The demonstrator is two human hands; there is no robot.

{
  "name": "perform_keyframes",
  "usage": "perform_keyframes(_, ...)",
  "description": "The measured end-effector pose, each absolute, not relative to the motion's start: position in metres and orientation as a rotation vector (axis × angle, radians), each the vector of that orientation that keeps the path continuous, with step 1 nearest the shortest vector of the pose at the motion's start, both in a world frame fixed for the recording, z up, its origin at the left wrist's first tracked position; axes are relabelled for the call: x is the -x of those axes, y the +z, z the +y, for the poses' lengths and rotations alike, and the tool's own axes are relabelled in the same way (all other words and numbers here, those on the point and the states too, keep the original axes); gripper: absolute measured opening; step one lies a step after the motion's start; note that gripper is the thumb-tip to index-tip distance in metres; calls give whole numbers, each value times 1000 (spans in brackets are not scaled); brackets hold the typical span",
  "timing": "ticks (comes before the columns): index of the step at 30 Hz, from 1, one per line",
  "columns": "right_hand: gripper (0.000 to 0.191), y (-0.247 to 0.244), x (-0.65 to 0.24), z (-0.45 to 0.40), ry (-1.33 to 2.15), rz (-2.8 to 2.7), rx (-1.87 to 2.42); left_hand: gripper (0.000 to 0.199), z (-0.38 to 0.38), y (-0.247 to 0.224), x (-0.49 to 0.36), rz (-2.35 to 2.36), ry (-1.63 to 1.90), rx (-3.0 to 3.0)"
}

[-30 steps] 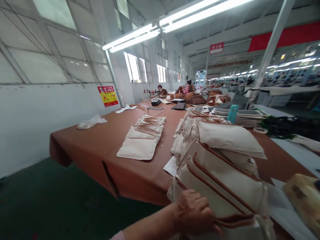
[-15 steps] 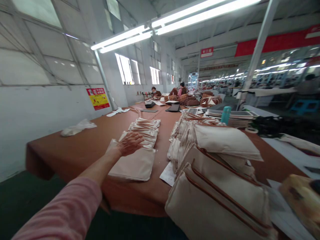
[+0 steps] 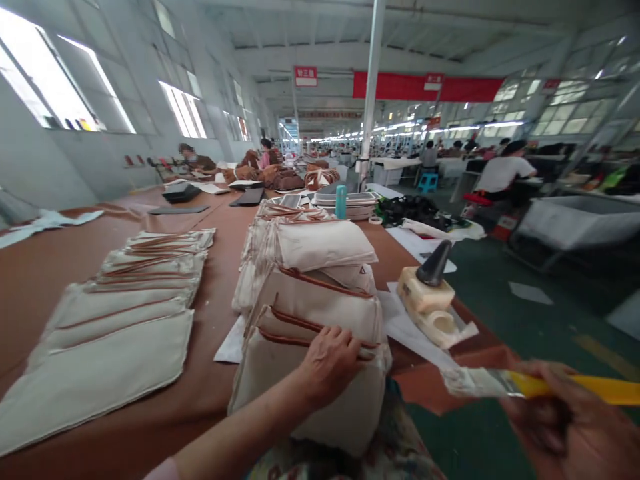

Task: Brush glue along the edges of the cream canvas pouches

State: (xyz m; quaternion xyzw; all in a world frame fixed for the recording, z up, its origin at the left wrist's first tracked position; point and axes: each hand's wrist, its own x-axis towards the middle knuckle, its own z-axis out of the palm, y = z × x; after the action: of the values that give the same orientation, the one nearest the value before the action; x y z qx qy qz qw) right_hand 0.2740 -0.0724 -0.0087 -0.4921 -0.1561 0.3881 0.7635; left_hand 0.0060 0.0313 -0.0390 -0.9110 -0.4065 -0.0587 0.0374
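My left hand (image 3: 333,363) is closed over the brown-trimmed top edge of a cream fabric pouch (image 3: 305,393), the nearest in a stack at the table's front edge. Its fingertips are partly hidden behind that edge. On the right, my right hand (image 3: 575,420), somewhat blurred, grips a flat paintbrush (image 3: 530,385) by its yellow handle. The brush's whitish bristles point left, apart from the pouches. Between brush and stack stands a stained cream plastic container (image 3: 425,297) with a dark cone on top. More cream pouches (image 3: 120,360) lie in an overlapping row at the left.
A brown-covered table (image 3: 215,287) carries the stacks. Behind them stand a teal bottle (image 3: 341,202) and a tape roll (image 3: 375,219). White paper (image 3: 407,327) lies under the container. A grey cart (image 3: 575,223) and a seated person (image 3: 505,173) are at the right.
The view has swung right. My left hand has left the row of pouches and now grips the near stack's front pouch. My right hand has come into view with the brush.
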Motion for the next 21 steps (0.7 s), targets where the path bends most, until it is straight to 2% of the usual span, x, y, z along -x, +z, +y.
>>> perform_keyframes(4,38,-2,-271,-80,811,-289,1093,23,33,-50,-15,-1425,-127,2806)
perform_keyframes(9,33,-21,-272,-79,798,-357,1030,15,32,-39,-11,-1641,-178,3035)
perform_keyframes(12,36,-29,-265,-77,845,-410,1016,19,27,-30,-12,-1700,-328,3238)
perform_keyframes(17,33,-30,-247,-70,889,-689,1010,13,9,-16,-17,-1826,-573,3358)
perform_keyframes(21,32,-29,-246,-58,714,-1023,1140,11,-9,-9,-21,-1801,-697,3400)
